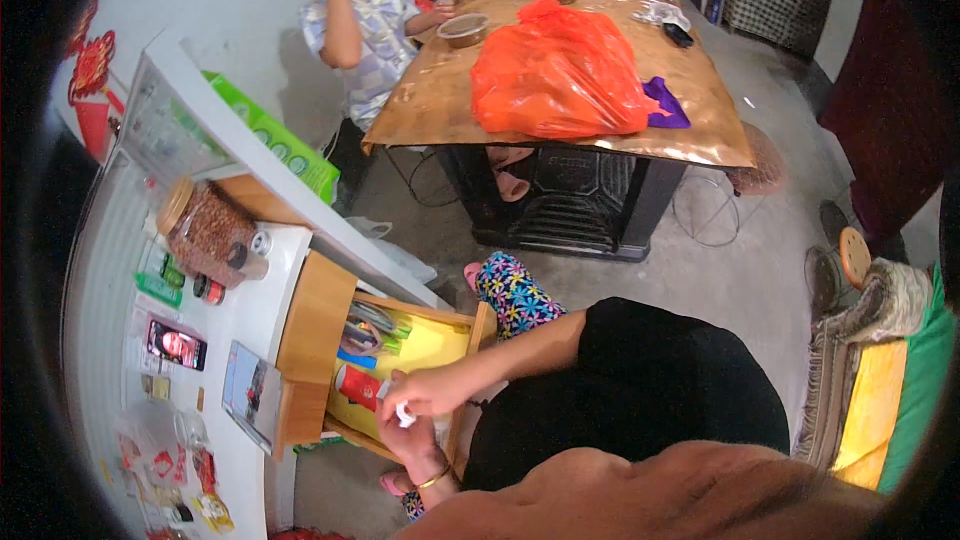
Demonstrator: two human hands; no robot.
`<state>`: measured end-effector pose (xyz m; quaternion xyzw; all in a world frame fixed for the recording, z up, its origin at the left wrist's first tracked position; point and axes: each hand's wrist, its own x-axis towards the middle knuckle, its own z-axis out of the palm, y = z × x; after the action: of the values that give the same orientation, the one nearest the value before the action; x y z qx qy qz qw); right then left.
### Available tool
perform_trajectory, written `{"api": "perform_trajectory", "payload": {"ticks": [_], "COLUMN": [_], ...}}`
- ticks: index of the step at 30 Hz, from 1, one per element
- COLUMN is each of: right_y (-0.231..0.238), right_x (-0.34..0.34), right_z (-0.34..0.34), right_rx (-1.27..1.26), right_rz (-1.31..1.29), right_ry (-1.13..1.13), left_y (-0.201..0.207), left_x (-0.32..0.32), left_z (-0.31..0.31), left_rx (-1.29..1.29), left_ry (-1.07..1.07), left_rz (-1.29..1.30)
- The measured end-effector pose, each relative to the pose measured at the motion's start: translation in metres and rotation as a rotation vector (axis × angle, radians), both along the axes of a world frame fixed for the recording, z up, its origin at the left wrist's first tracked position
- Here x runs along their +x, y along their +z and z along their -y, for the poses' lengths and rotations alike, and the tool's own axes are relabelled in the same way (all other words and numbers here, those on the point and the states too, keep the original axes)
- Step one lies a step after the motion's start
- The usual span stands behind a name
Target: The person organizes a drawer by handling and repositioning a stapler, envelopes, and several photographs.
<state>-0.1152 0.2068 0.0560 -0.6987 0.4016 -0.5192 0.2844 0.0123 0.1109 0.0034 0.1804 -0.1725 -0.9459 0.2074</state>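
Observation:
My two hands meet over an open wooden drawer with a yellow lining. My right hand reaches in from above and closes on a small crumpled white piece, perhaps paper or tissue. Just below it, my left hand, with a gold bracelet at the wrist, is curled around the same white piece; some of its fingers are hidden. Beside the hands in the drawer lies a red packet. Farther back are a blue item and a bundle of long thin things.
Left of the drawer, a white counter holds a large jar, a phone, a tablet-like screen and packets. Ahead, a table bears a red plastic bag and bowls. Another person sits there.

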Motion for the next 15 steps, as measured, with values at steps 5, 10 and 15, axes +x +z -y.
{"api": "perform_trajectory", "payload": {"ticks": [5,10,15], "right_y": [0.07,0.121,0.089], "right_x": [-0.116,-0.195,-0.158], "right_z": [-0.06,-0.153,-0.103], "right_rx": [-0.446,-1.07,-0.657], "right_rz": [0.549,1.117,1.137], "right_ry": [-0.776,-0.81,-0.624], "left_y": [0.027,0.038,0.031], "left_x": [-0.006,-0.014,-0.021], "left_z": [0.001,-0.005,-0.012], "left_rx": [0.017,0.055,0.0], "left_ry": [0.123,0.131,0.005], "left_rz": [-0.004,-0.006,-0.011]}}
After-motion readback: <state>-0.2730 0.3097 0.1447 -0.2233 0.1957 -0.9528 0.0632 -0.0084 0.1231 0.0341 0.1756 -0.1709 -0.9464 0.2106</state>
